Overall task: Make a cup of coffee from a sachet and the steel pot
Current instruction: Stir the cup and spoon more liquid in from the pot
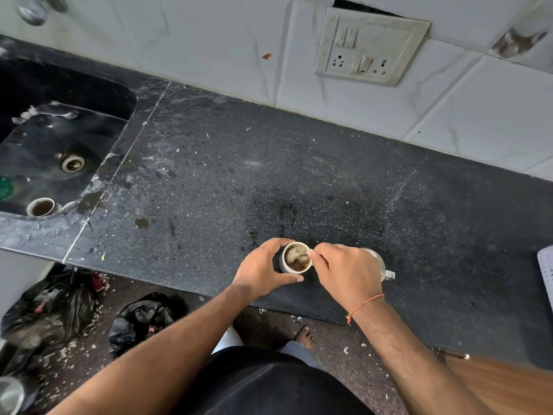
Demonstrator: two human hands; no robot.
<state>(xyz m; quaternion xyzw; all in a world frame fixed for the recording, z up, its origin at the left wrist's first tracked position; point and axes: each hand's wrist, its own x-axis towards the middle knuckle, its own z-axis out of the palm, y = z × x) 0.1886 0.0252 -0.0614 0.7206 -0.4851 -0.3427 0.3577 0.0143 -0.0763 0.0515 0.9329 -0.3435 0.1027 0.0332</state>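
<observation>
A small white cup (pixel 288 268) of frothy brown coffee stands on the black granite counter (pixel 269 181), close to its front edge. My left hand (pixel 263 269) wraps around the cup's left side. My right hand (pixel 348 272) hovers just right of the cup, its fingertips pinched over the rim on a thin stirrer that dips into the coffee; the stirrer is mostly hidden. The steel pot (pixel 381 269) stands behind my right hand, only its rim and handle showing. No sachet is visible.
A black sink (pixel 74 127) at the left holds another cup (pixel 40 206), a spoon (pixel 64 115) and a green scrubber. A switch socket (pixel 371 46) is on the tiled wall. Black rubbish bags (pixel 54 307) lie on the floor below the counter. A grey mat (pixel 546 274) touches the right edge.
</observation>
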